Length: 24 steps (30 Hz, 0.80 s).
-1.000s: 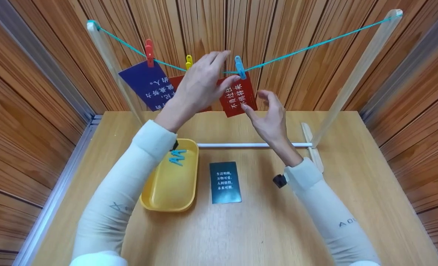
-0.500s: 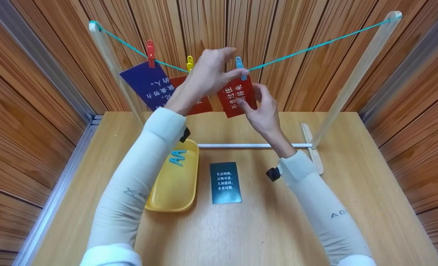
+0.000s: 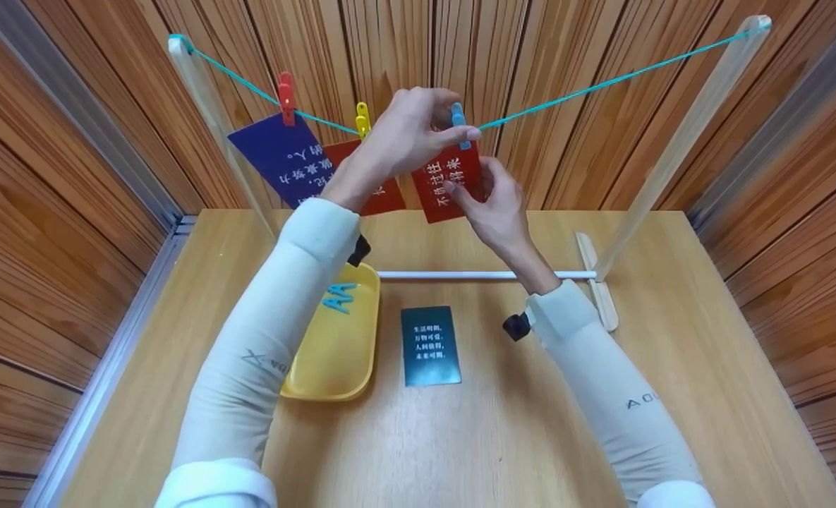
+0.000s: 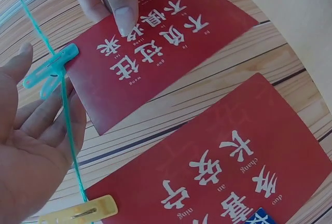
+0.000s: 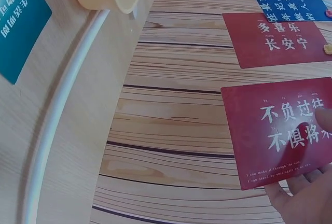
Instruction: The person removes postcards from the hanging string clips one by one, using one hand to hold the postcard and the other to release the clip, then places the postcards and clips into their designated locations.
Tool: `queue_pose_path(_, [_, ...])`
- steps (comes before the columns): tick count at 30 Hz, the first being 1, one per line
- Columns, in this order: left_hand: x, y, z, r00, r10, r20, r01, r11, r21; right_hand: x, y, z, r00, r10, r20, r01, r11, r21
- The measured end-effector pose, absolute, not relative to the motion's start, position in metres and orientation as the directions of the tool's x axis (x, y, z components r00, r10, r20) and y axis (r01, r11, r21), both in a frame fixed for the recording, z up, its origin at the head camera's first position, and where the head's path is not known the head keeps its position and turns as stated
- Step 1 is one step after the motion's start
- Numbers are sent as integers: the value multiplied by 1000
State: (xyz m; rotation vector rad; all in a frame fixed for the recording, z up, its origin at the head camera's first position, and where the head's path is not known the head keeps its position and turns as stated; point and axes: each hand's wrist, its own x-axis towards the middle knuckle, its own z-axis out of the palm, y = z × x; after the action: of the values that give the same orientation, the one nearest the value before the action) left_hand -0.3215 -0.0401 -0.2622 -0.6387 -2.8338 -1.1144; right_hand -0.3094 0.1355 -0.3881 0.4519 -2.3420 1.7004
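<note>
A red card [image 3: 435, 194] with white characters hangs from the green line by a blue clothespin [image 3: 458, 120]. My right hand [image 3: 502, 212] pinches its side edge, thumb in front and fingers behind, as the left wrist view shows. Around the blue clothespin [image 4: 52, 68] my left hand [image 3: 410, 134] is spread, thumb on one side and fingers on the other; the left wrist view shows a gap between thumb and clothespin. Further left, a second red card [image 4: 223, 167] hangs from a yellow clothespin [image 4: 83, 211], partly hidden by my left arm in the head view.
A blue card [image 3: 276, 152] hangs by a red clothespin [image 3: 286, 99]. The line [image 3: 615, 82] spans two wooden posts [image 3: 679, 155]. On the table [image 3: 418, 444] lie a dark teal card [image 3: 432, 346] and a yellow tray [image 3: 340, 353] holding blue clothespins [image 3: 338, 298].
My left hand has moved right, to the blue clothespin. My right hand has moved up and left and now grips the red card's edge.
</note>
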Motion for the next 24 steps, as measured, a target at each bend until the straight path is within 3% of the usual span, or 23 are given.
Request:
queue_pose_path(16, [-324, -41, -268, -937, 314, 152, 313, 563, 765, -311, 138, -392, -930, -95, 356, -367, 180, -913])
queue_pose_path(24, [-324, -41, -270, -944, 302, 132, 284, 544, 789, -306, 140, -393, -939, -129, 319, -340, 200, -919])
